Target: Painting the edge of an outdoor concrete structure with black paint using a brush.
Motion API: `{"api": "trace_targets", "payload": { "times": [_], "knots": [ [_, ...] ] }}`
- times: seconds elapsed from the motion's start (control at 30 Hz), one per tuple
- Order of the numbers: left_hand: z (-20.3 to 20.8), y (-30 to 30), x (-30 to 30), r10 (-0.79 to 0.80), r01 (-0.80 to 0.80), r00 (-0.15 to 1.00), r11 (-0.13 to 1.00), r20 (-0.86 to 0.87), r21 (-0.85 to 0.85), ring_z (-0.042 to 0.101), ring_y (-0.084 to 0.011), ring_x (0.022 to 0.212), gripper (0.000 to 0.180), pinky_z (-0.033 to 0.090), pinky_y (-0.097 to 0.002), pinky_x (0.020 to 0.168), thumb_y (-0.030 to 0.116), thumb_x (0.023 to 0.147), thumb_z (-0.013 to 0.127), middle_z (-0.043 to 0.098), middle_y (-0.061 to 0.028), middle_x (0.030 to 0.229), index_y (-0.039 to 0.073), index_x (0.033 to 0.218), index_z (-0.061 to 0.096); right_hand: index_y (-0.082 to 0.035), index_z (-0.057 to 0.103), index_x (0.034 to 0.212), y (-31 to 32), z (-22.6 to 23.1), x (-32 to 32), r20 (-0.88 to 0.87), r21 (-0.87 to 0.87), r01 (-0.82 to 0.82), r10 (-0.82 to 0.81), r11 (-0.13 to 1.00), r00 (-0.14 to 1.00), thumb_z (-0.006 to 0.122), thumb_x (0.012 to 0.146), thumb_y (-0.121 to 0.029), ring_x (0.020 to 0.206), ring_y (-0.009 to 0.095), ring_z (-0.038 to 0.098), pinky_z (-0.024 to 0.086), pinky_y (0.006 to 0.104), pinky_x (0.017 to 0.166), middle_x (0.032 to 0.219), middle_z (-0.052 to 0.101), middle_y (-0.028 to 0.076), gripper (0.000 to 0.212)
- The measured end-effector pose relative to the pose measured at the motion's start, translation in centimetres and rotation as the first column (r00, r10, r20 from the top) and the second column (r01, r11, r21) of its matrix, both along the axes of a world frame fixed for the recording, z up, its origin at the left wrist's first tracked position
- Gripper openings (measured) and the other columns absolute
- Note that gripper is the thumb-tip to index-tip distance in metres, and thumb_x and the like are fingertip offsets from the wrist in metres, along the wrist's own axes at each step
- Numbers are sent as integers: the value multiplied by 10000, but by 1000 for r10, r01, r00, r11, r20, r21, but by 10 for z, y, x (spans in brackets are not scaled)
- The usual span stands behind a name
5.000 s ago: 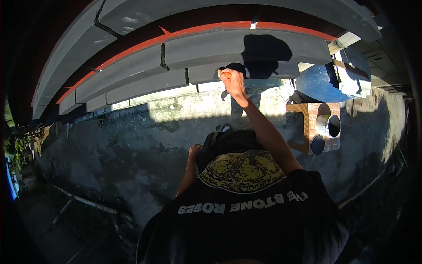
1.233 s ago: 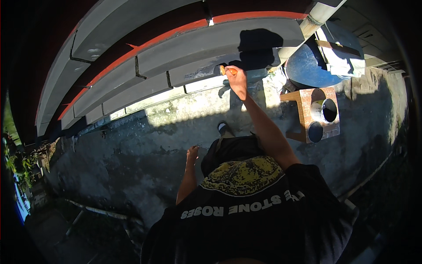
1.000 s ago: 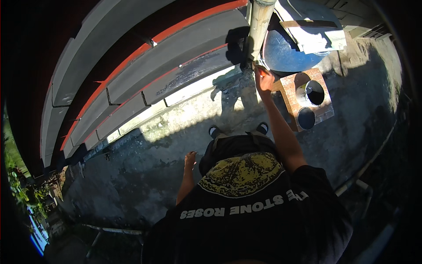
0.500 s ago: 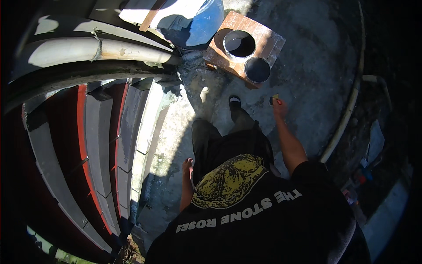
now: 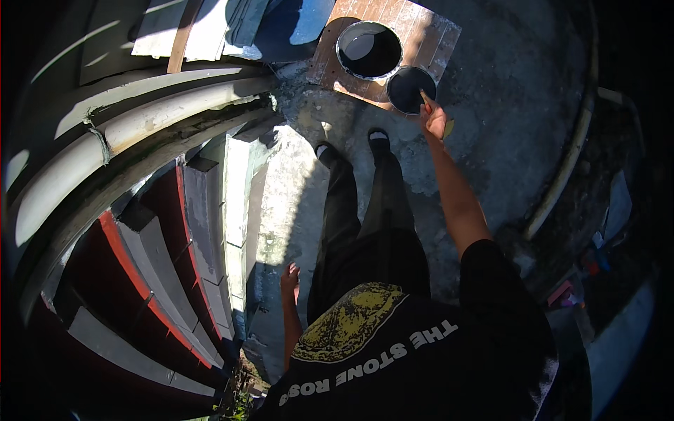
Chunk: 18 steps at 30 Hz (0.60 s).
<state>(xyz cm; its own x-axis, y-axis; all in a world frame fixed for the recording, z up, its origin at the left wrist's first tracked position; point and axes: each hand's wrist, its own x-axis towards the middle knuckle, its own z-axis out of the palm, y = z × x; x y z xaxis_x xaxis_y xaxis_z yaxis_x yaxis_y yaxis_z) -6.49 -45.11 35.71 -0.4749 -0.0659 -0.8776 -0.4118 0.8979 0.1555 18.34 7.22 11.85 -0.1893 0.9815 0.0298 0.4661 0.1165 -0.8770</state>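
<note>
My right hand [image 5: 434, 120] is stretched forward and grips a paintbrush [image 5: 425, 99] whose tip reaches into the smaller dark can [image 5: 409, 88]. A larger round can [image 5: 368, 49] stands beside it; both sit on a brown wooden board [image 5: 435, 42] on the concrete floor [image 5: 491, 126]. My left hand [image 5: 289, 278] hangs at my side with the fingers loosely apart and nothing in it, close to the grey and red painted wall [image 5: 175, 238]. My two shoes [image 5: 379, 139] stand just short of the board.
The wall of grey bands with a red stripe [image 5: 140, 274] runs along my left. A pale pipe [image 5: 133, 126] lies above it. A blue sheet [image 5: 295, 28] and planks lie at the top. A curved hose or pipe [image 5: 569, 168] and clutter [image 5: 583, 281] are at the right.
I have turned from the wall toward the cans. My right hand came off the wall, dropped and now reaches the brush into the smaller can. My left hand stayed at my side.
</note>
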Motion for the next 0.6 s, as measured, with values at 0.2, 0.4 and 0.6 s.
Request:
{"api": "trace_targets", "payload": {
  "times": [0.2, 0.4, 0.6],
  "knots": [
    [-20, -95, 46, -144, 144, 987, 990, 71, 8, 641, -233, 1072, 426, 484, -330, 920, 241, 912, 594, 654, -170, 1194, -15, 1251, 579, -97, 663, 1152, -30, 8, -44, 430, -161, 182, -97, 970, 898, 589, 851, -181, 858, 392, 670, 536, 432, 760, 931, 674, 227, 321],
    [-26, -112, 59, -249, 247, 964, 968, 92, 33, 662, -217, 1010, 400, 504, -336, 869, 294, 914, 599, 699, -141, 1094, 17, 1202, 626, -114, 661, 1146, -46, 16, -69, 481, -211, 239, -113, 948, 870, 575, 860, -226, 918, 420, 652, 522, 482, 810, 966, 677, 221, 319],
    [-39, -91, 60, -91, 91, 994, 996, 54, -7, 657, -209, 1019, 402, 500, -322, 880, 255, 906, 606, 679, -155, 1154, 2, 1218, 616, -127, 673, 1123, -50, 23, -87, 511, -320, 406, -205, 856, 835, 593, 843, -249, 911, 404, 663, 524, 467, 805, 955, 683, 218, 315]
  ]
}}
